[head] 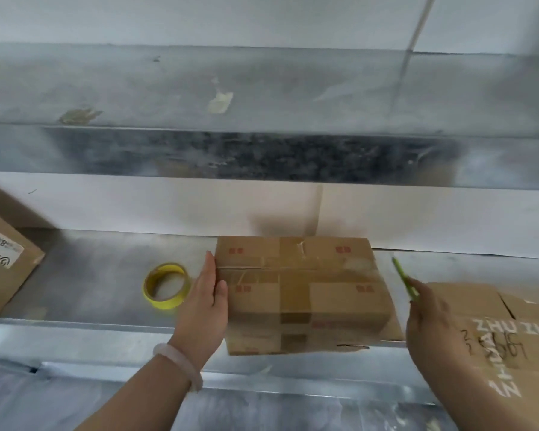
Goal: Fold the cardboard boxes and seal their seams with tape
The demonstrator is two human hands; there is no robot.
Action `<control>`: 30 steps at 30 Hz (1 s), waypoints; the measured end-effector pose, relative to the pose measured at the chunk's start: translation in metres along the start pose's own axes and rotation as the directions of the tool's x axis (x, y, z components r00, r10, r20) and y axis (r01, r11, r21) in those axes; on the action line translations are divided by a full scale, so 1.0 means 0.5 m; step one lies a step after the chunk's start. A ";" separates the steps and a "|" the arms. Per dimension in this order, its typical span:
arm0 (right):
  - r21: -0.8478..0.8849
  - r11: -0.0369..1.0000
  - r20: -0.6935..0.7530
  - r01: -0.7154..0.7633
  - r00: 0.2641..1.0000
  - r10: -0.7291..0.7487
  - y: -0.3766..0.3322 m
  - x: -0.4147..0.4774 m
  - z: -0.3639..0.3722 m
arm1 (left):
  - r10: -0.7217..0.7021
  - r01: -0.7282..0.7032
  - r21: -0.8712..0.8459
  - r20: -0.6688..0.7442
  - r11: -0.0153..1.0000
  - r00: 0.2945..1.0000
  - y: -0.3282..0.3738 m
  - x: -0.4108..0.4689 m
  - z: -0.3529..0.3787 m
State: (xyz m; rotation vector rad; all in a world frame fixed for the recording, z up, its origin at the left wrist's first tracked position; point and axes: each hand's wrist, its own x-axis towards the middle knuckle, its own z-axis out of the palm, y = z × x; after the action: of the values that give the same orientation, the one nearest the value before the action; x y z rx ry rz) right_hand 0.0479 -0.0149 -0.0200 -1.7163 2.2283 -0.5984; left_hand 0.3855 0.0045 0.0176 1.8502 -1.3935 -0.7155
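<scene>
A closed cardboard box (302,290) with brown tape across its top seams stands on a metal shelf (100,275), slightly overhanging the front edge. My left hand (207,300) lies flat against the box's left side, fingers straight, thumb on the top edge. To the right of the box, my right hand (430,325) grips a thin green tool (403,276) that points up and away. A yellow tape roll (165,286) lies flat on the shelf just left of my left hand.
A flattened cardboard sheet with white lettering (504,337) lies at the right, under my right hand. A labelled cardboard box (3,262) stands at the left edge. A second metal shelf (262,113) runs overhead. The wall behind is white.
</scene>
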 end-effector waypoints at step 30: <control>-0.166 0.636 0.470 0.754 0.628 -0.621 -0.215 -0.008 -0.003 | -0.117 0.137 0.532 -0.071 0.836 0.991 0.071 0.066 0.052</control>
State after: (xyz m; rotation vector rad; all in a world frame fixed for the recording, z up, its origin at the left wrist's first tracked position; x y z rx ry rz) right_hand 0.1402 -0.0338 0.0324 -2.6476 1.3814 0.0378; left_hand 0.3539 -0.0388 0.0298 2.3937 -1.5677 -0.3645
